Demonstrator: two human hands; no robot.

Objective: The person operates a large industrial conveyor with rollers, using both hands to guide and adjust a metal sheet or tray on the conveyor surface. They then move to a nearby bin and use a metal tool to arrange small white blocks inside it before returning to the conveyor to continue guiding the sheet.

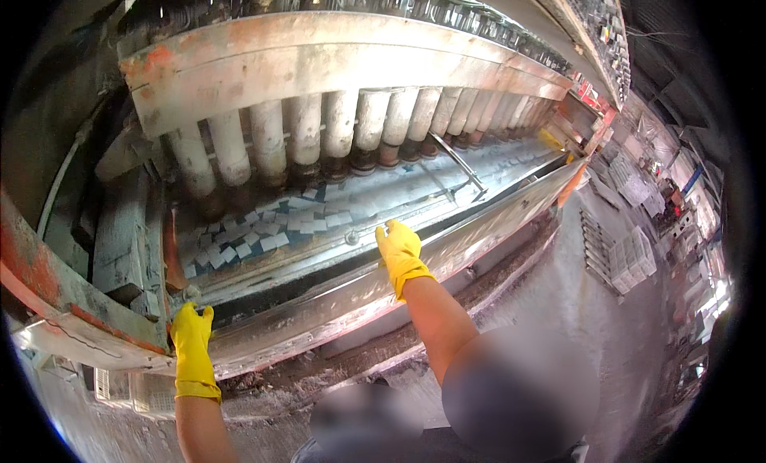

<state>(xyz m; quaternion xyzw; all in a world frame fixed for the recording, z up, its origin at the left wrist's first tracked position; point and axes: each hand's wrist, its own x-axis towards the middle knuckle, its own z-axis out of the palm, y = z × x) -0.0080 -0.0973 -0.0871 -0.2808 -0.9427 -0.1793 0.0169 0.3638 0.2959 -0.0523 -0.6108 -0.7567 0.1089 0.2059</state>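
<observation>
Both my hands wear yellow rubber gloves. My left hand (191, 333) is at the near left end of a long machine bed, its thumb and fingers apart, just below a small greyish knob-like piece (190, 294). Whether the fingertips touch that piece I cannot tell. My right hand (400, 251) reaches over the bed's front rail (319, 254), fingers loosely bent and apart, with nothing visible in them. A round metal knob (351, 237) sits on the rail to its left. Behind the rail, many small pale square tiles (275, 241) lie scattered on the wet bed.
A row of thick upright cylinders (306, 128) hangs under a broad metal beam (343, 52). A metal T-shaped bar (459, 161) lies across the bed. Stacked white crates (633, 259) stand on the floor at right; a white basket (152, 391) is below left.
</observation>
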